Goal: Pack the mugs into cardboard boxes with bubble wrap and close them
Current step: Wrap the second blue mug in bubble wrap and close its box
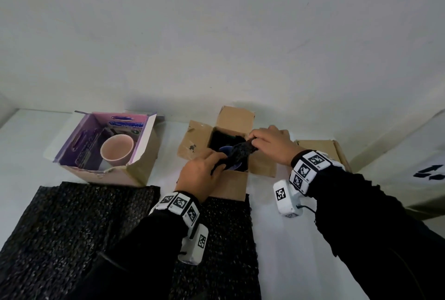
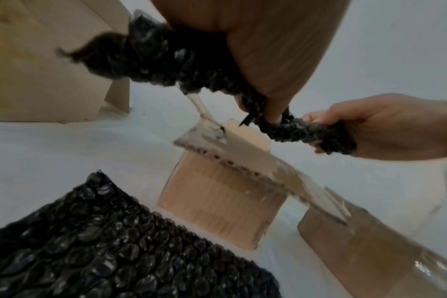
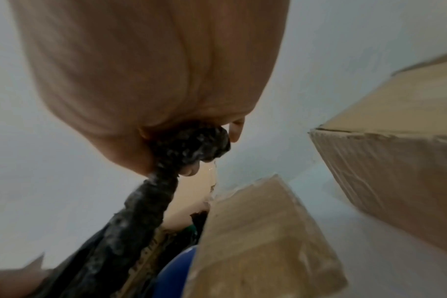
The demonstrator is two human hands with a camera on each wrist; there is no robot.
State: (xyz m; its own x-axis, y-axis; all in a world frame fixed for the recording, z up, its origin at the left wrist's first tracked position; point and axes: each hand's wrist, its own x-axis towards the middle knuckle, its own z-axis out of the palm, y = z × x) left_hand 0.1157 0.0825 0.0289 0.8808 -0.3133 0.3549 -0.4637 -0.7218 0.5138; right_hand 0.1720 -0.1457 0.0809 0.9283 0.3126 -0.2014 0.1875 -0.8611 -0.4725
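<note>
Two hands work over the open cardboard box [image 1: 231,180] at the middle of the white tabletop [image 1: 289,251] in the head view. The left hand [image 1: 201,174] grips one end of a twisted strip of black bubble wrap [image 1: 240,149], and the right hand [image 1: 272,145] pinches the other end at about 2 o'clock from it, so the strip spans the box mouth. Under the strip a blue mug [image 1: 226,149] sits inside the box. At 9 o'clock a purple-lined box [image 1: 142,165] holds a pink mug [image 1: 116,149]. A flat sheet of black bubble wrap [image 1: 72,227] lies at 7 o'clock, and another brown box [image 1: 337,150] stands at 3 o'clock.

In the left wrist view the left hand [image 2: 268,50] has its fingers curled round the bunched strip [image 2: 153,56], which runs to the right hand [image 2: 396,129] at 3 o'clock; below are the box flap [image 2: 242,161] and the flat sheet [image 2: 102,242].

In the right wrist view the right hand [image 3: 140,70] clenches the strip [image 3: 146,201], which drops toward 7 o'clock beside the blue mug [image 3: 176,276] and the box wall [image 3: 255,242].
</note>
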